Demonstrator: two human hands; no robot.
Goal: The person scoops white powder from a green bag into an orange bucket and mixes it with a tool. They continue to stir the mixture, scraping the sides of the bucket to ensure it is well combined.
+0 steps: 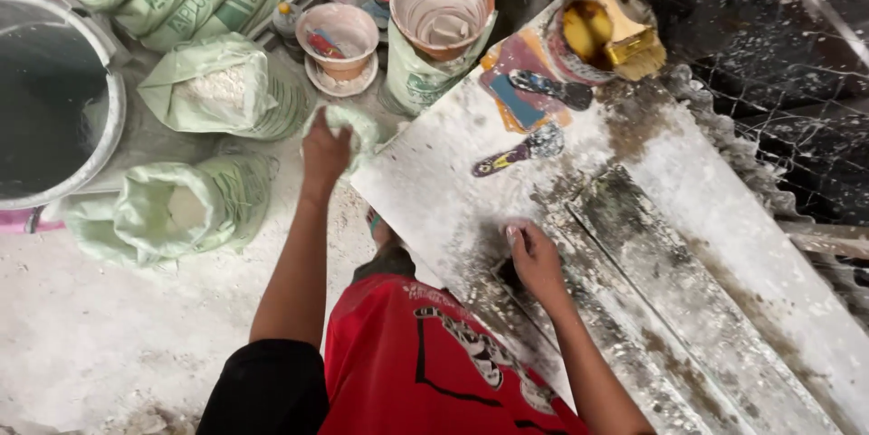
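the tabletop [425, 186] lies bare between the right hand [536, 258] and the two scrapers [534, 118]. open sacks [226, 91], bowl [337, 35] and bucket [442, 5] crowd around the left hand [324, 150]; white floor [109, 335] beside it stays open.

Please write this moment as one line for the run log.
left hand: reaching into open pale green sack | right hand: resting on plaster-covered board | nearby: two putty knives, brush in tin
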